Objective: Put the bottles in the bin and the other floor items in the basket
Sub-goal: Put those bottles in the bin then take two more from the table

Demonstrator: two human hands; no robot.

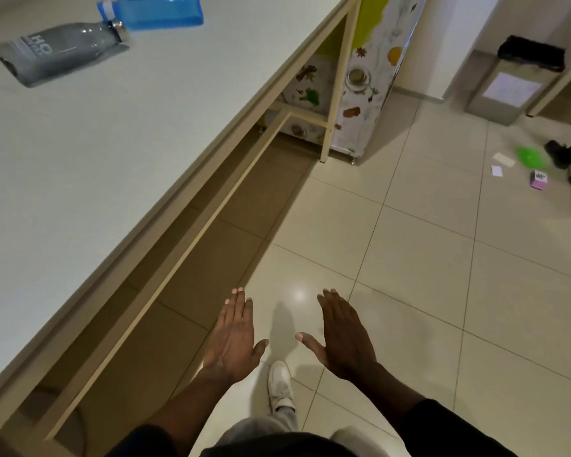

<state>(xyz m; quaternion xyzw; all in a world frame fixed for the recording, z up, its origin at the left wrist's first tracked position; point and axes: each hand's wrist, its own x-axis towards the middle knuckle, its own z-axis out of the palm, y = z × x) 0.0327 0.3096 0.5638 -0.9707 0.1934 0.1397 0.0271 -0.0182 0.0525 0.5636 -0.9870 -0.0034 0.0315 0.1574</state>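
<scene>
Fingers of the left hand are stretched straight and held close together, thumb splayed to the side, gripping nothing. The right hand mirrors it, flat and empty, palm down. Both hover over the pale tiled floor, apart from each other, with a white shoe on the tiles below the gap between them.

To the left runs a long white table. Two bottles lie on its top at the far end. One is a grey bottle on its side with a metal cap. The other is a blue bottle, partly cut off by the upper edge, and the grey one's cap sits just beside it.

Past the table's end stands a cabinet printed with vegetables and spices.

Far to the right, against the wall, the bin stands upright, grey with a black liner folded over its rim and a paper label on the front.

On the floor near it, well away from the hands, lie a green item, two white paper scraps and a small pink box. Dark shoes stand just beside these, at the frame's edge.
</scene>
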